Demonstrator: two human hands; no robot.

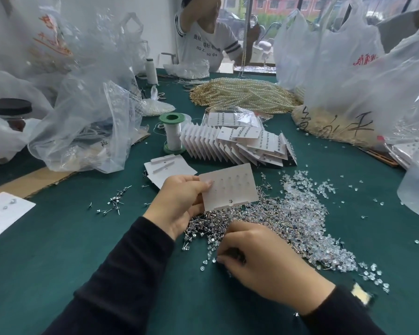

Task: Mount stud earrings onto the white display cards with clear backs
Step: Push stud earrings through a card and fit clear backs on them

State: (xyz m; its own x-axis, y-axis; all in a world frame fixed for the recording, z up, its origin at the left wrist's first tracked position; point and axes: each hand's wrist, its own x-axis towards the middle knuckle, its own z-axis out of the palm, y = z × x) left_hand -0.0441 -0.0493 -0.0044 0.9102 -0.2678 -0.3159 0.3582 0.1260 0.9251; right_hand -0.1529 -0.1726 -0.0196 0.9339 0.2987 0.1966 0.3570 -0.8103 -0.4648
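While the left grip [179,201] pinches a white display card [229,187] over the stud earring pile [271,213] mid-way across the worktop [58,238], the right grip [259,257] curls into that pile nearer the front edge, hold unclear.

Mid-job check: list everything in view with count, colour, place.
display card: one, white, held above the studs
stud earrings: a large pile, silver, on the cloth by both hands
clear backs: a large pile, transparent, right of the studs
blank cards: a small stack, white, beyond the left hand
filled cards: a fanned row, white, mid-table
thread spool: one, white with green ends, left of the filled cards
pearl strands: a heap, cream and gold, far side
plastic bags: several, translucent, left and right edges
table cloth: one, dark green
second person: one, white shirt, far side
left hand: pinches the display card's left edge
right hand: fingers curled into the studs; hold hidden
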